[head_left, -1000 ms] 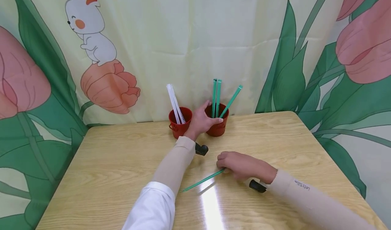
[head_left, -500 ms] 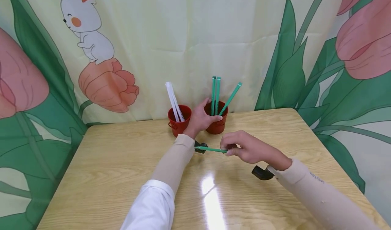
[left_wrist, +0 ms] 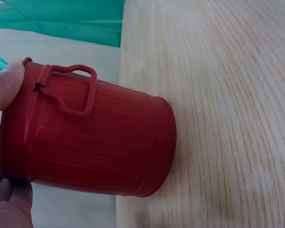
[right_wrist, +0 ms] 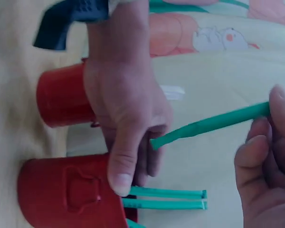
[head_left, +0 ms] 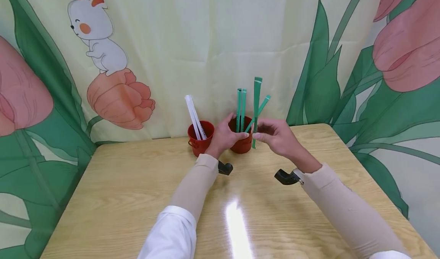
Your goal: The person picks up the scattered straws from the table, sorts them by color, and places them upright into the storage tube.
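My left hand point(head_left: 224, 140) grips the rim of the right red bucket point(head_left: 241, 147); in the left wrist view the thumb lies over the rim of this bucket point(left_wrist: 104, 137), with fingers on the opposite side. Several green wrapped straws point(head_left: 243, 108) stand in it, one leaning right. Between thumb and fingers, my right hand point(head_left: 280, 138) pinches another green wrapped straw point(head_left: 257, 98), held upright just in front of the bucket's right side. The right wrist view shows the held straw's lower end point(right_wrist: 180, 135) free, outside the bucket and near the left hand.
A second red bucket point(head_left: 199, 149), holding white wrapped straws point(head_left: 195, 115), stands left of my left hand. Both buckets are near the back edge of the wooden table point(head_left: 130, 198). Behind it hangs a printed curtain point(head_left: 247, 33).
My right hand has lifted the green straw from low over the table, carried it up towards the bucket and turned it from nearly level to upright. The left hand stays on the bucket.
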Tool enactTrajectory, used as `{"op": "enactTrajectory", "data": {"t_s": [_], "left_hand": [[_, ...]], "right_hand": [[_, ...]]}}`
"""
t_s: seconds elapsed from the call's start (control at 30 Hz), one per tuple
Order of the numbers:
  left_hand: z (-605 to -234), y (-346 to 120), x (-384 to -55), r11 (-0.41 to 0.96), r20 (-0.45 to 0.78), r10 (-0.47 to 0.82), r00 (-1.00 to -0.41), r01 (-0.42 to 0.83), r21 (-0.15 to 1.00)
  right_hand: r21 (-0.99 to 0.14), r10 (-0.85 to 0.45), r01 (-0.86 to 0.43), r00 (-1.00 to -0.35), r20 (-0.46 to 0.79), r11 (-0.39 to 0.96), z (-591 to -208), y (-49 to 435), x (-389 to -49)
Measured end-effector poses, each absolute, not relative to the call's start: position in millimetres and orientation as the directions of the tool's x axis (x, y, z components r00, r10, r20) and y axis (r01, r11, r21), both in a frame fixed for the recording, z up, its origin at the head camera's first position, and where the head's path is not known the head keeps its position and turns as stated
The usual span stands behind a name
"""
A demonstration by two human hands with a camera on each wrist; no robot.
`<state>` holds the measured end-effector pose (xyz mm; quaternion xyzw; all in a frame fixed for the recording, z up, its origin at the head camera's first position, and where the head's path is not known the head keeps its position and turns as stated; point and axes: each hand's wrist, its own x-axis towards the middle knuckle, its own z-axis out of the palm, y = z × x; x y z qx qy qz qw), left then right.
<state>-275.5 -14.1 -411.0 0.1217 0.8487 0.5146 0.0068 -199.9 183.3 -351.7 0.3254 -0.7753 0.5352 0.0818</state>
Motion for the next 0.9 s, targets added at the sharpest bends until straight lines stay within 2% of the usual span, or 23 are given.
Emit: {"op": "enactTrajectory", "data": {"t_s": [0.2,0.43,0.73,0.9], "left_hand": [[-408.8,-17.4,-279.3,0.428,0.158,0.211,-0.965,0.236,0.872],[-412.1,-15.5,-275.5,0.435,0.15,0.214,-0.965,0.231,0.87],[-412.5,-10.9,-274.6,0.418,0.154,0.224,-0.962,0.238,0.877],[-415.6,-11.0,-273.9,0.417,0.133,0.216,-0.967,0.214,0.883]], "right_hand": [[-0.799,-0.245,-0.523,-0.85,0.466,0.297,-334.8,171.8,-215.9],[-0.865,-0.087,-0.398,-0.916,0.391,0.305,-352.1,165.0,-241.0],[-0.869,-0.009,-0.242,-0.965,0.264,0.432,-384.2,169.2,-255.3],[-0.864,-0.01,-0.22,-0.97,0.242,0.453,-395.4,167.2,-254.8]]}}
